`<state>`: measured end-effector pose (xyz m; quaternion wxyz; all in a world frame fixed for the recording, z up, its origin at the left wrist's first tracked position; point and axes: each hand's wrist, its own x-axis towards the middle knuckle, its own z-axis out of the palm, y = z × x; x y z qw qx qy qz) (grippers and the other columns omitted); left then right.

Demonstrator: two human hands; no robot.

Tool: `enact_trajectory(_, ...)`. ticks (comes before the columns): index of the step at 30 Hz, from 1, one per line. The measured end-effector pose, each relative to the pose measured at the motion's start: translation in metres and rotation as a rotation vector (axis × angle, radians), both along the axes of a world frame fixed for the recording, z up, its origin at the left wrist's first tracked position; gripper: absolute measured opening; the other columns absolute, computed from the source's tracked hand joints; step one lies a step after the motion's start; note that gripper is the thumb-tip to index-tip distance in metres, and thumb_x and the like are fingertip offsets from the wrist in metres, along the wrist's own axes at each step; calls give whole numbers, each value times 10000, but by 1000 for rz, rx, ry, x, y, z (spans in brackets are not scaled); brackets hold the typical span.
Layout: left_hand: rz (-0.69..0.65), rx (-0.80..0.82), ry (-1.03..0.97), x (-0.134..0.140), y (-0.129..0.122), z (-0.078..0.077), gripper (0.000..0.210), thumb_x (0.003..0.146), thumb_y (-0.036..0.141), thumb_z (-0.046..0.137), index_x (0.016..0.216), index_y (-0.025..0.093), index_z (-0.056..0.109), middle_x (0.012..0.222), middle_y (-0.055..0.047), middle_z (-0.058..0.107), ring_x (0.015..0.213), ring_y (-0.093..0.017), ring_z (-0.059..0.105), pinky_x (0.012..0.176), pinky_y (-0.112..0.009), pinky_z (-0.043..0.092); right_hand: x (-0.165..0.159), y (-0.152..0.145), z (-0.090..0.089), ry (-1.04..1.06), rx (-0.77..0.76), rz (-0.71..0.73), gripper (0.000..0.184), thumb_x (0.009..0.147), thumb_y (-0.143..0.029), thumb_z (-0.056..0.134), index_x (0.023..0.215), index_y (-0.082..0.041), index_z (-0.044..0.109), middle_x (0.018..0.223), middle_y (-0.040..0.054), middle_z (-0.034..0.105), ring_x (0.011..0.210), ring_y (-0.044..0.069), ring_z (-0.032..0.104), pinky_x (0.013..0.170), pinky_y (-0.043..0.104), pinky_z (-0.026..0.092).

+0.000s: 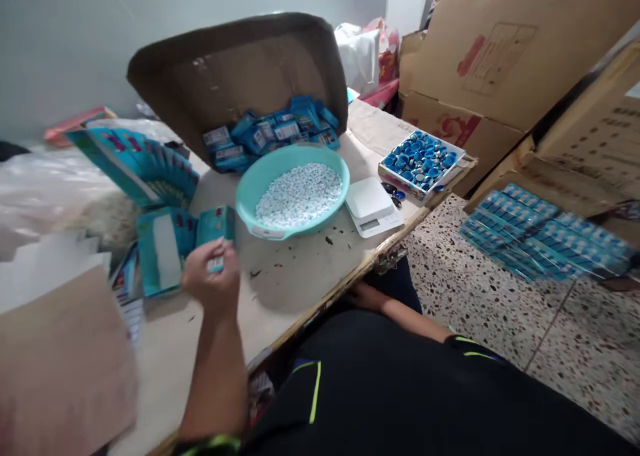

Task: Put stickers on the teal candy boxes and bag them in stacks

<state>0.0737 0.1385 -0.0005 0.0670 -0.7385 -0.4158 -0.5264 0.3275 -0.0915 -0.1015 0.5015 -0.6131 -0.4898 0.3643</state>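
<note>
My left hand (213, 276) is closed above the table's near left part. A small teal-and-white piece (215, 265) shows between its fingers; its exact kind is unclear. Just beyond the hand lie a teal carton (215, 224) and an open teal box (167, 249) with a white strip. To the right of these stands a turquoise basin (293, 226) full of small white pellets (300, 193). My right hand (367, 296) is low by the table's edge, near my leg, its fingers mostly hidden.
A tilted cardboard box (270, 69) holds blue packets (270, 133). A white digital scale (373, 206) and a tray of blue caps (420, 159) stand on the right. Fanned teal cartons (140, 166) are at left. Wrapped teal packs (540, 229) and large cardboard boxes (520, 49) stand beyond the table.
</note>
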Motion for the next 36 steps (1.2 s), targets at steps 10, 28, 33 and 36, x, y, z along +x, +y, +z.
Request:
enact_trajectory(10, -409, -554, 339, 88, 58, 10, 368, 965, 496, 544, 928, 197, 755, 981, -75, 756, 932, -229, 681, 858, -341, 510, 19, -68, -52, -133, 119, -486, 271, 961, -402, 572, 1000, -205, 753, 990, 109, 810, 942, 264, 770, 920, 475, 622)
enact_trajectory(28, -378, -305, 506, 66, -30, -17, 391, 1003, 476, 534, 763, 191, 652, 811, -65, 700, 807, -208, 606, 728, -370, 354, 30, 170, 118, -909, 155, 166, 373, 999, -382, 529, 1278, -192, 688, 1488, 135, 616, 1428, 350, 511, 1166, 552, 430)
enact_trajectory(33, -426, -249, 486, 44, -50, -18, 400, 1014, 415, 515, 711, 195, 654, 746, -49, 677, 739, -185, 590, 680, -365, 371, 6, 160, 110, -1144, -132, 363, 442, 1009, -467, 499, 1350, -239, 662, 1404, 121, 661, 1214, 371, 642, 958, 513, 514)
enact_trajectory(36, -471, -235, 506, 31, -57, -17, 416, 1009, 387, 519, 652, 200, 622, 719, -43, 669, 695, -173, 571, 653, -365, 378, -5, 139, 114, -1207, -102, 406, 419, 999, -494, 514, 1299, -252, 681, 1250, 125, 697, 1096, 357, 660, 829, 443, 513)
